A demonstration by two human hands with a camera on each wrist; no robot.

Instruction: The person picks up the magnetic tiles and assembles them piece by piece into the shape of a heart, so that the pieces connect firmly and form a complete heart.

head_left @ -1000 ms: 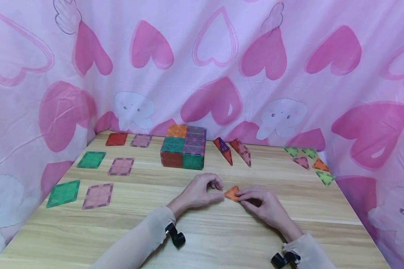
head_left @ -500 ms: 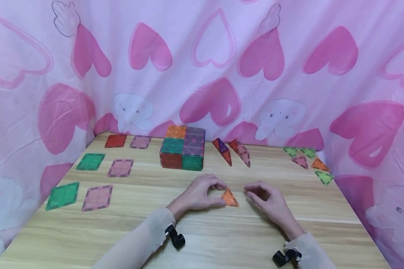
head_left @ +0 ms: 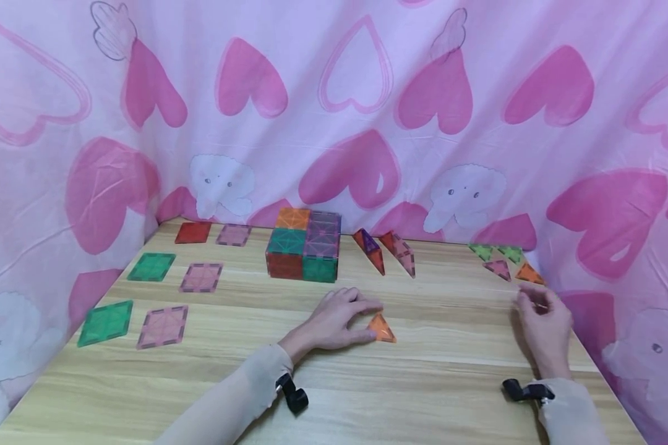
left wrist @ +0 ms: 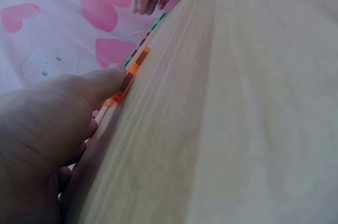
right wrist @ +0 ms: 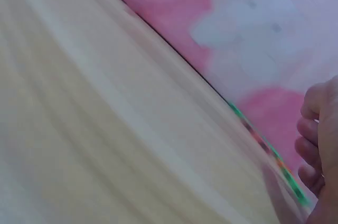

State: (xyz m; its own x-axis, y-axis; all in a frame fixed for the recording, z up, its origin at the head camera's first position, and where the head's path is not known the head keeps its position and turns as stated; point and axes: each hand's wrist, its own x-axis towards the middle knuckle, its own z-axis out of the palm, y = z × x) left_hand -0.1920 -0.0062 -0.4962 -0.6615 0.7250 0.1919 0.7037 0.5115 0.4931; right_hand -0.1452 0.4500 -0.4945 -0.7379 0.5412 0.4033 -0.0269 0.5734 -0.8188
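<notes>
At the middle of the wood-grain surface (head_left: pixel 423 389), an orange triangle (head_left: pixel 383 332) lies apparently flat, right by your left hand (head_left: pixel 328 321). That hand is not gripping: its thumb touches the tile's left side, while the relaxed fingers reach past the top corner.

Your right hand (head_left: pixel 547 327) is well apart, over at the right side, fingers loosely bent, with no tile visible in them. Whether a fingertip touches something underneath cannot be told — the hand covers that spot in the head view, and the right wrist view is blurred. Just beyond it lie two green triangles (head_left: pixel 510 253), a pink triangle (head_left: pixel 498 269) and a second orange triangle (head_left: pixel 530 274).

Farther back, two slim joined shapes (head_left: pixel 399 252) rest beside a box-like block (head_left: pixel 303 246) of coloured tiles; loose square tiles (head_left: pixel 201 277) lie to the left.

The step in hand appears to be fetching another triangle — your left hand minding the first while your right reaches to the supply. The next move would call for pinching one tile by its edge, lifting it without nudging its neighbours, and carrying it to the orange triangle. If the edges are magnetic, they could snap together askew, so approach squarely.
</notes>
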